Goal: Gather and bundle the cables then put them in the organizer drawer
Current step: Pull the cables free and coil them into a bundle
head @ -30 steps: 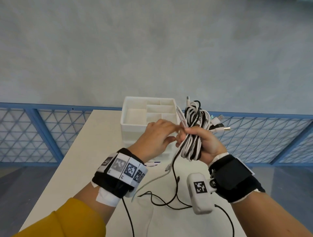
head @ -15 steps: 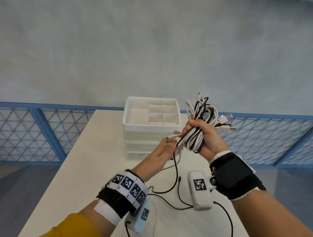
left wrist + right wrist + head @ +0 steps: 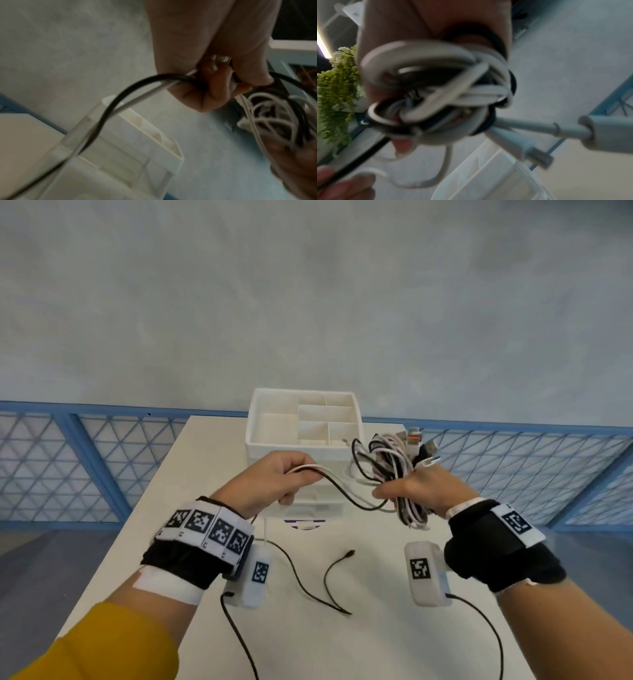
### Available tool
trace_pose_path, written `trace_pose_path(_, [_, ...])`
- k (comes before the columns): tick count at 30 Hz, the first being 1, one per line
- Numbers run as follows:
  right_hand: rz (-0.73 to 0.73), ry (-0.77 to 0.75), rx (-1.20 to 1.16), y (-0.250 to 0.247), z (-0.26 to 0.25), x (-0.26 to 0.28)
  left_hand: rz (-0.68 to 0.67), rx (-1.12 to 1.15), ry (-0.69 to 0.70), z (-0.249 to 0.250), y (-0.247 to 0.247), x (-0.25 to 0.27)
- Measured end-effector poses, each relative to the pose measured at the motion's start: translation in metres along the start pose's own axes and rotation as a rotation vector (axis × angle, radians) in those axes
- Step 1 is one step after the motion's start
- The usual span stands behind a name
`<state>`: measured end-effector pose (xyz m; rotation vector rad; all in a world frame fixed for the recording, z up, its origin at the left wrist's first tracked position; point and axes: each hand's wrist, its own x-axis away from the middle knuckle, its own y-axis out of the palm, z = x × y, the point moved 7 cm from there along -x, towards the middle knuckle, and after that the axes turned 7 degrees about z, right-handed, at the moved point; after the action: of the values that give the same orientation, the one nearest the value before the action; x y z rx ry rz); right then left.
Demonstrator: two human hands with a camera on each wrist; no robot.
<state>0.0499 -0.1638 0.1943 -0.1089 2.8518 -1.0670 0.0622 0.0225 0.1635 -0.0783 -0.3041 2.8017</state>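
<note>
On the worktop (image 3: pixel 376 645) nearest to the person, a black tail (image 3: pixel 329 583) lies loose. Above it, the left hand (image 3: pixel 274 481) has its grip pinched on a black and a white strand (image 3: pixel 310 470), and the right hand (image 3: pixel 424 491) is curled tight around the cable bundle (image 3: pixel 394 463). To do this well, I think the left hand should wind the free strands firmly around the bundle, keeping tension. Behind both hands stands the organizer (image 3: pixel 305 422), its drawers closed.
</note>
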Motion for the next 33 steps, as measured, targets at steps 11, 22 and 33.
trace_pose_path(11, [0.107, 0.142, -0.443, 0.001, 0.019, -0.006, -0.311, -0.694, -0.093, -0.028, 0.026, 0.002])
trace_pose_path(22, [-0.219, 0.054, -1.012, 0.001, 0.013, 0.004, -0.231, 0.205, -0.133, -0.035, 0.019, 0.008])
trace_pose_path(33, [-0.042, 0.193, -0.458, 0.049, 0.015, 0.011, 0.103, 0.099, -0.009, 0.008, 0.034, -0.005])
